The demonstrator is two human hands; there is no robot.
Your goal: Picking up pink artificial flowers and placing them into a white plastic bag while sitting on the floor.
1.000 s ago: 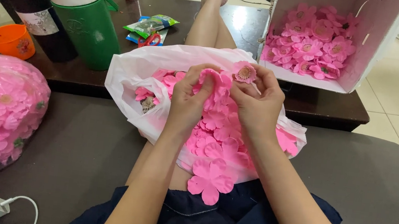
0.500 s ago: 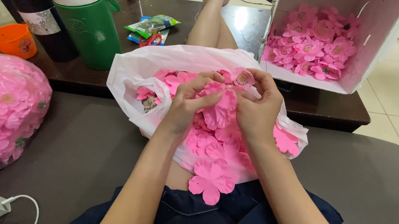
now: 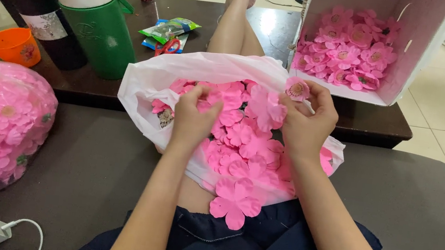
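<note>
Together over the lap, both hands worked in the white bag (image 3: pixel 148 77) of loose pink petals (image 3: pixel 243 139). The left hand (image 3: pixel 193 120) pinched petals inside it; the right hand (image 3: pixel 306 125) gripped 1 assembled pink flower (image 3: pixel 297 88) at the bag's far rim, just below the white box (image 3: pixel 419 48). Bare dark surface lay beyond each wrist.

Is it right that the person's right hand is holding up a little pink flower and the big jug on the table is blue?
Not quite. The head view shows the right hand holding a little pink flower, but the big jug is green.
</note>
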